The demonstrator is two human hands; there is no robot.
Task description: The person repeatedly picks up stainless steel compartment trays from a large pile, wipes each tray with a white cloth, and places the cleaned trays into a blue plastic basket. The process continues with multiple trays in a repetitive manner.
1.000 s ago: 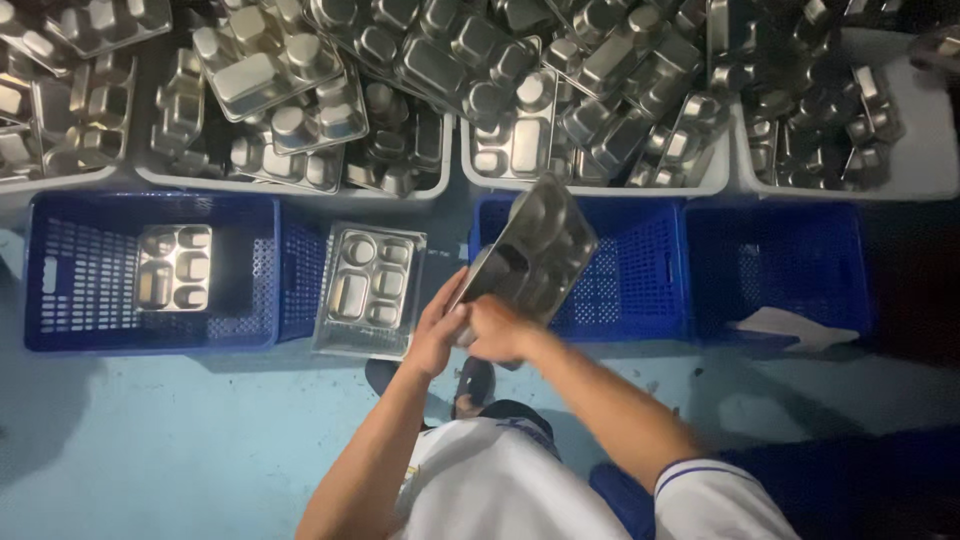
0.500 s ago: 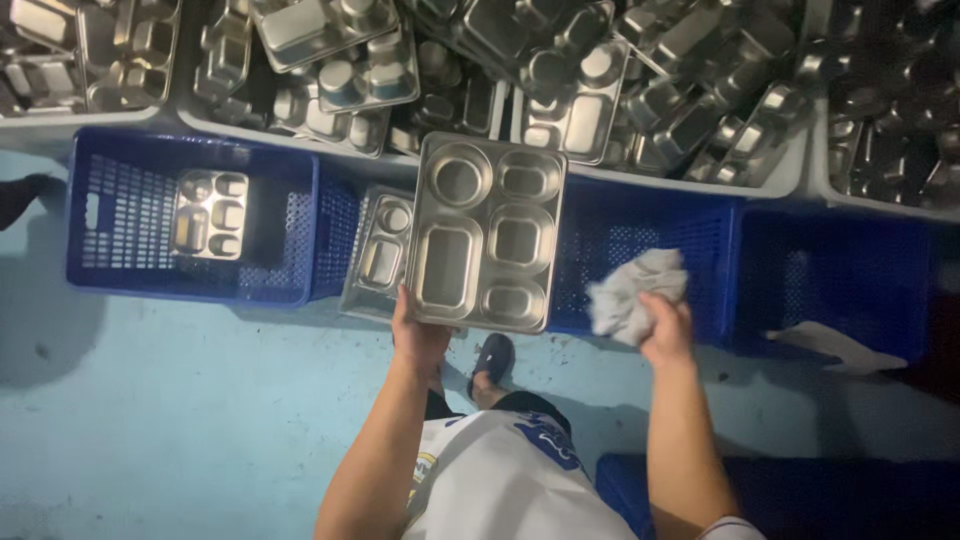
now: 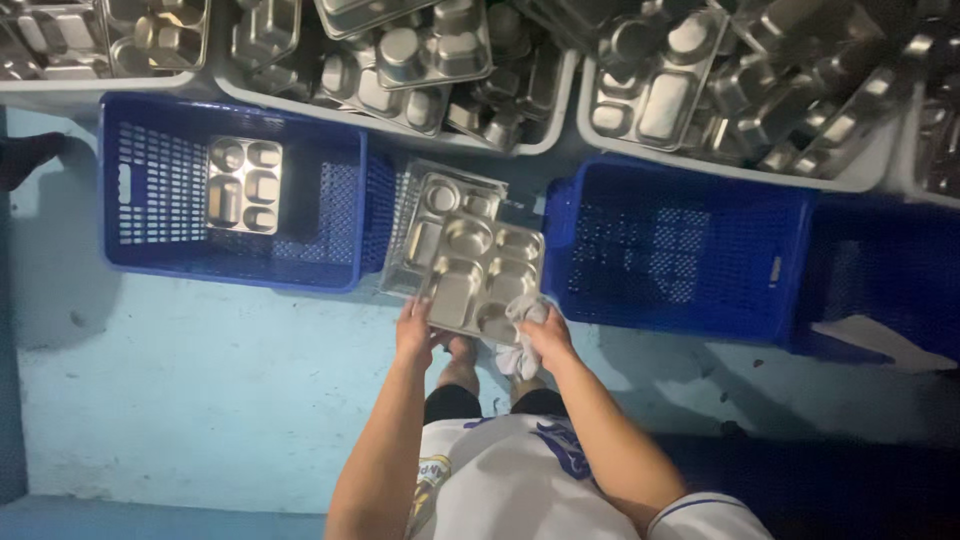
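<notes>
My left hand [image 3: 415,330] grips the near left edge of a steel compartment tray [image 3: 482,277], held face up and level. My right hand [image 3: 545,335] presses a crumpled grey cloth [image 3: 520,340] against the tray's near right corner. The tray hangs just above a stack of similar trays [image 3: 432,210] standing on the floor between two blue crates. My feet show below the tray.
A blue crate [image 3: 150,205] at left holds one steel tray [image 3: 244,185]. Another blue crate [image 3: 680,250] sits at right, a third [image 3: 890,290] further right. White bins [image 3: 540,140] heaped with steel trays line the far side. The floor is pale blue.
The tray was tilted, then turned face up, and has come down lower over the stack. My right hand brought the cloth from the right back onto the tray's corner.
</notes>
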